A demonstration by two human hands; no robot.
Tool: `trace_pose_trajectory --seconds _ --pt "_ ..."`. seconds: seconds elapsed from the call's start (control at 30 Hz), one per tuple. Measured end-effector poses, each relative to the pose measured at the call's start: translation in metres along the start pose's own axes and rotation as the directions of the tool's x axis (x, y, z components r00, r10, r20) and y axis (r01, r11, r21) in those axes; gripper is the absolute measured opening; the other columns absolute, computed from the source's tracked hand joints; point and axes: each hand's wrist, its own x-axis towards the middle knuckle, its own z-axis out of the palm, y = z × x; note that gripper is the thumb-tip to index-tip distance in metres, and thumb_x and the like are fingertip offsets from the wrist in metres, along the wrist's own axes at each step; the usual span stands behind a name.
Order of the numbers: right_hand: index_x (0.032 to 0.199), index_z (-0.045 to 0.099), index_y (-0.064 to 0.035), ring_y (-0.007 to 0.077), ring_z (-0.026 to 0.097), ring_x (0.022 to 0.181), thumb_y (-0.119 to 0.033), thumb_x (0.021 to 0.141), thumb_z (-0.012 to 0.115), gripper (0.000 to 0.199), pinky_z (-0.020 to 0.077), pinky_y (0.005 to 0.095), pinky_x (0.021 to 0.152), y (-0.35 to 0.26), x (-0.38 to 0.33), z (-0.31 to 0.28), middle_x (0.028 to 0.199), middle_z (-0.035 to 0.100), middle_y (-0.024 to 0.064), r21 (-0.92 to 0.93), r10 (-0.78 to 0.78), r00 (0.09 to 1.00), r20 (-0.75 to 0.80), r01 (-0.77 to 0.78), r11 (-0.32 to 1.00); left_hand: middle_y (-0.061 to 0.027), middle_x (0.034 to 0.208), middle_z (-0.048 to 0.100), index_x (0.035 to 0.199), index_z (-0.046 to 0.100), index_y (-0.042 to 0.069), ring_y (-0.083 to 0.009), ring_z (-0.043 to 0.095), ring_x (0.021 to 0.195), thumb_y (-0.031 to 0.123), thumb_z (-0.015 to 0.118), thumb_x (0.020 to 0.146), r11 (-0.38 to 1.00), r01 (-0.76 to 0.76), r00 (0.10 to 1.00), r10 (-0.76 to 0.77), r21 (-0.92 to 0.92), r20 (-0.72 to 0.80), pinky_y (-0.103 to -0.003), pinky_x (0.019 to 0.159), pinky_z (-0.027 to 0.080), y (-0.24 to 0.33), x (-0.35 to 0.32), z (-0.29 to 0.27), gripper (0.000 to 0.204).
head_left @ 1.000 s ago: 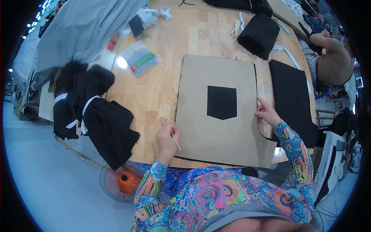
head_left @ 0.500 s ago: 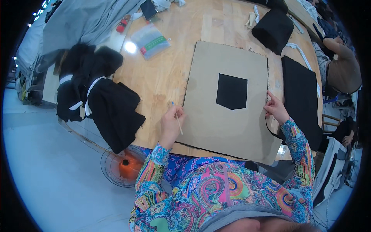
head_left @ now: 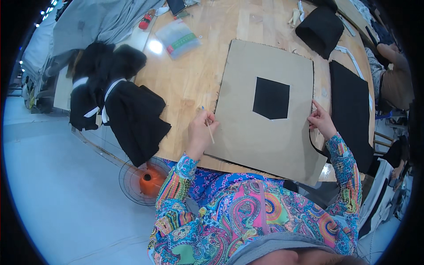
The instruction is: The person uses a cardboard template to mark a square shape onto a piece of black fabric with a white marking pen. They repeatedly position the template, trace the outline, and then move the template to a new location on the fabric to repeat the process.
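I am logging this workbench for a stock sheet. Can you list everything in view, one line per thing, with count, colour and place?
cardboard template: one, brown, flat on the table in front of the person
pocket-shaped opening: one, showing black, middle of the template
black cloth panel: one, black, right of the template
folded black piece: one, black, far side of the table
dark garments: a pile, black with white strips, left table edge
grey cloth: one, grey, far left
clear packet: one, clear with coloured contents, far left of the template
table: one, light wood
fan: one, orange, on the floor
stick: one, thin and pale, in the left hand
left hand: at the template's left edge
right hand: on the template's right edge
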Motion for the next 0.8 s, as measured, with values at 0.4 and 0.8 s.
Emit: trace_pose_trajectory --seconds 0.4,0.8 --pt "0.148 0.024 -0.0082 0.0080 0.055 0.066 0.002 0.083 0.060 0.075 0.0529 0.0229 0.056 -0.003 -0.003 0.001 0.079 0.052 0.0017 -0.030 -0.016 1.000 -0.001 0.016 0.999 0.0023 0.072 0.056 0.085 0.061 0.003 -0.0066 0.050 0.066 0.002 0.073 0.072 0.999 0.002 0.999 -0.003 -0.032 -0.032 -0.022 0.061 0.043 -0.002 -0.001 0.001 0.017" --pt "0.148 0.023 -0.0061 0.0090 0.056 0.068 0.001 0.081 0.062 0.078 0.0531 0.0245 0.060 -0.011 -0.007 0.001 0.083 0.051 0.0032 -0.055 0.027 0.999 0.034 -0.025 0.998 0.0018 0.077 0.057 0.085 0.060 0.001 -0.0062 0.049 0.067 -0.001 0.071 0.073 0.997 0.014 1.000 -0.015 -0.075 -0.017 -0.022 0.061 0.043 -0.002 -0.002 0.002 0.016"
